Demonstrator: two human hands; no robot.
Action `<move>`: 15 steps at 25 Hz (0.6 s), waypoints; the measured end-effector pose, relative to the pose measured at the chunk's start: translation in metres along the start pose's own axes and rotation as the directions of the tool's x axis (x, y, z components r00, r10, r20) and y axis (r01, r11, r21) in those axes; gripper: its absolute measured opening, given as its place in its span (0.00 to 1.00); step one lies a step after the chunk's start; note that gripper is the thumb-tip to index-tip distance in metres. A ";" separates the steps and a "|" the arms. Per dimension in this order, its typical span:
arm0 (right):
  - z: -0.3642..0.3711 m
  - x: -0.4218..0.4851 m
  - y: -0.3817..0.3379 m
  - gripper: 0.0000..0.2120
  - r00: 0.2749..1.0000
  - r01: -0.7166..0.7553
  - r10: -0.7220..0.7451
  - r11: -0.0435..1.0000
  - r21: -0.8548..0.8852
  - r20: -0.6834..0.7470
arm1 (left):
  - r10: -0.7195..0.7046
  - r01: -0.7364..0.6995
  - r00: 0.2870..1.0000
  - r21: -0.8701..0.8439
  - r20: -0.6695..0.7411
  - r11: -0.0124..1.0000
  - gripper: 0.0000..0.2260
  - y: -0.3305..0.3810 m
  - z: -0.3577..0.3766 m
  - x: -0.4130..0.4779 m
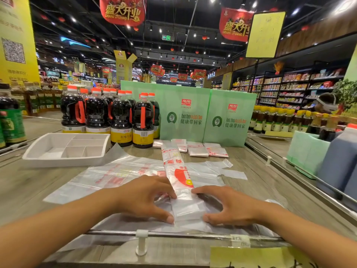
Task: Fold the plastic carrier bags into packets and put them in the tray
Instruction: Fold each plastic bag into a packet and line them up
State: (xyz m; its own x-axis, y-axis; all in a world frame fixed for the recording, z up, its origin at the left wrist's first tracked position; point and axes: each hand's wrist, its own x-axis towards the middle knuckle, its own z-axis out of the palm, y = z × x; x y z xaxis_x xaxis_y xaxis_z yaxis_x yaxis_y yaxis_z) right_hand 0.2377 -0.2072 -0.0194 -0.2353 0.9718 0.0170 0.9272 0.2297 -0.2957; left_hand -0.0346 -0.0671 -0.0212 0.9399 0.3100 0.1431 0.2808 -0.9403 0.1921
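**While both hands hold the strip, finished packets line the far edge**

Where the thin metal rail runs along the near edge of the wood-grain counter, a yellow paper label hangs at the near right corner. Just past the rail, the left hand and the right hand face each other. Each has thumb and curled fingers closed on a side of the near end of a folded strip of clear, red-printed plastic carrier bag.

That end is doubled over into a thicker white block between the thumbs. The rest of the strip runs straight away from the person up the middle of the counter. It lies on top of flat, unfolded clear carrier bags, which spread left and right beneath it, handles trailing toward the right edge.

Farther back by the left edge sits the white plastic tray with divided compartments, apart from the strip. A raised corner of the flat bags stands just beside its right wall.

Along the far edge, small folded plastic packets lie in a row, and the strip's far end reaches in among them. Behind them stand pale green printed boards. Dark soy sauce bottles with orange caps fill the far left.
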 end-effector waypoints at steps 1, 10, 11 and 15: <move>0.001 0.000 -0.001 0.34 1.000 -0.002 0.002 1.000 -0.021 -0.015 | -0.001 0.001 1.000 0.004 -0.009 1.000 0.34 0.000 0.000 0.000; 0.007 0.005 -0.007 0.29 0.983 0.002 -0.005 1.000 -0.016 -0.182 | -0.033 0.034 0.998 0.036 -0.051 0.999 0.30 0.004 0.004 0.003; 0.006 0.005 -0.006 0.28 0.980 0.004 -0.004 1.000 0.002 -0.199 | -0.031 0.034 0.998 0.039 -0.055 0.999 0.30 0.004 0.004 0.004; 0.005 0.003 -0.008 0.24 0.970 0.018 -0.005 0.999 0.051 -0.243 | -0.028 0.030 0.995 0.021 -0.093 0.999 0.27 0.002 0.004 0.004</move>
State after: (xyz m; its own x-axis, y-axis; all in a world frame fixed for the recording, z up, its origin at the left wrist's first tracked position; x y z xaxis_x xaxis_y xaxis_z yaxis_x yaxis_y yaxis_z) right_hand 0.2284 -0.2068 -0.0222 -0.1622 0.9544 0.2505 0.9066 0.2444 -0.3441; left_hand -0.0295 -0.0686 -0.0243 0.9096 0.3481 0.2269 0.3131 -0.9332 0.1763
